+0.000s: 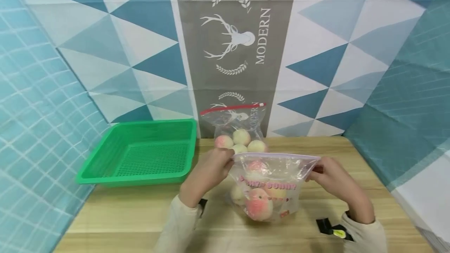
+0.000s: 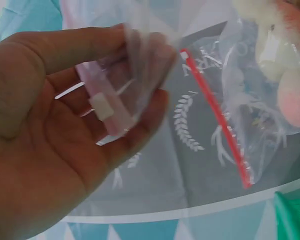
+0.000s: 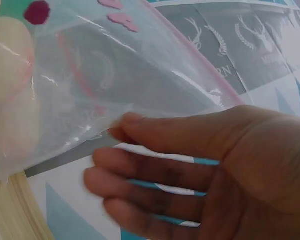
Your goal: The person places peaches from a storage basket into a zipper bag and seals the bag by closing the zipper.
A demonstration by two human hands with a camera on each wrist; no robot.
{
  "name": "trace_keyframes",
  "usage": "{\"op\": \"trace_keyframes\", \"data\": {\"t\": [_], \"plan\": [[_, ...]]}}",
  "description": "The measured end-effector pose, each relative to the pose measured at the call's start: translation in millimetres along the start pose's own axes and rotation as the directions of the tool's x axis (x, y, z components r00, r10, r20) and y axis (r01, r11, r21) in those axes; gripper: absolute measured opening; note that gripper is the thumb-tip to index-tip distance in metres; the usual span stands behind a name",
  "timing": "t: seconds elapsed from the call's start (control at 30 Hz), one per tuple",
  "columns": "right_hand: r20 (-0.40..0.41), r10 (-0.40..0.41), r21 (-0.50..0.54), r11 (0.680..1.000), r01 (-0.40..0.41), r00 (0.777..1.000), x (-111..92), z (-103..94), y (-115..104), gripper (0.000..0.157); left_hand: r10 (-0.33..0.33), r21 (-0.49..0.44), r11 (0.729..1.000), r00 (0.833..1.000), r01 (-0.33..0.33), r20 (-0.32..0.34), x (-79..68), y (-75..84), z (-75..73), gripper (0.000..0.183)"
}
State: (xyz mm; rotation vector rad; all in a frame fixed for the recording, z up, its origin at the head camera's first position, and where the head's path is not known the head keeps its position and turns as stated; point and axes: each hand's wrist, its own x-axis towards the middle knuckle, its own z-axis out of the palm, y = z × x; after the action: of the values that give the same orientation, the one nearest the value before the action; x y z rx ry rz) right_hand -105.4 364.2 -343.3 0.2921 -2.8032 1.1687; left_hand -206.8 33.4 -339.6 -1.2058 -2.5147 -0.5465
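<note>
My left hand (image 1: 214, 169) pinches the upper left corner of a clear zip bag (image 1: 293, 169) with a pale pink seal and pink printing. The right hand (image 1: 335, 180) pinches the bag's right edge just under the seal, thumb against index finger, other fingers loosely curled in the right wrist view. Inside the bag lie several peaches (image 1: 259, 206), low down near the table. In the left wrist view a small whitish slider (image 2: 101, 106) sits on the pink seal, near the left palm.
Behind stands a second clear bag (image 1: 253, 122) with a red seal (image 1: 225, 108), holding several peaches (image 1: 241, 137). A green plastic basket (image 1: 190, 147) is at the left on the wooden table (image 1: 137, 214). Patterned sheeting (image 1: 316, 65) rises along the back and sides.
</note>
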Motion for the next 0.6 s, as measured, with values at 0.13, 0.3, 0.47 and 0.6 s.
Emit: {"op": "trace_keyframes", "data": {"t": [0.13, 0.3, 0.47, 0.6], "plan": [[-0.159, -0.021, -0.141, 0.99, -0.002, 0.987, -5, -2.6, -3, 0.014, 0.003, -0.063, 0.998, 0.999, -0.006, -0.047, 4.8, -4.9, 11.8, 0.026], [-0.369, -0.034, -0.266, 0.961, -0.071, 0.929, -4, -4.1, 4, 0.012, 0.067, -0.111, 0.991, 0.996, -0.073, -0.055, 24.2, -8.1, 22.0, 0.022], [-0.523, -0.039, -0.279, 0.952, -0.127, 0.852, 9, -3.3, 27, 0.01, 0.063, -0.106, 0.992, 0.997, -0.067, -0.037, 49.2, -4.7, 31.3, 0.018], [-0.598, -0.002, -0.264, 0.945, -0.194, 0.801, 26, -4.5, 45, 0.014, 0.035, -0.04, 0.999, 0.998, -0.037, -0.051, 64.5, -6.7, 42.8, 0.006]]}}
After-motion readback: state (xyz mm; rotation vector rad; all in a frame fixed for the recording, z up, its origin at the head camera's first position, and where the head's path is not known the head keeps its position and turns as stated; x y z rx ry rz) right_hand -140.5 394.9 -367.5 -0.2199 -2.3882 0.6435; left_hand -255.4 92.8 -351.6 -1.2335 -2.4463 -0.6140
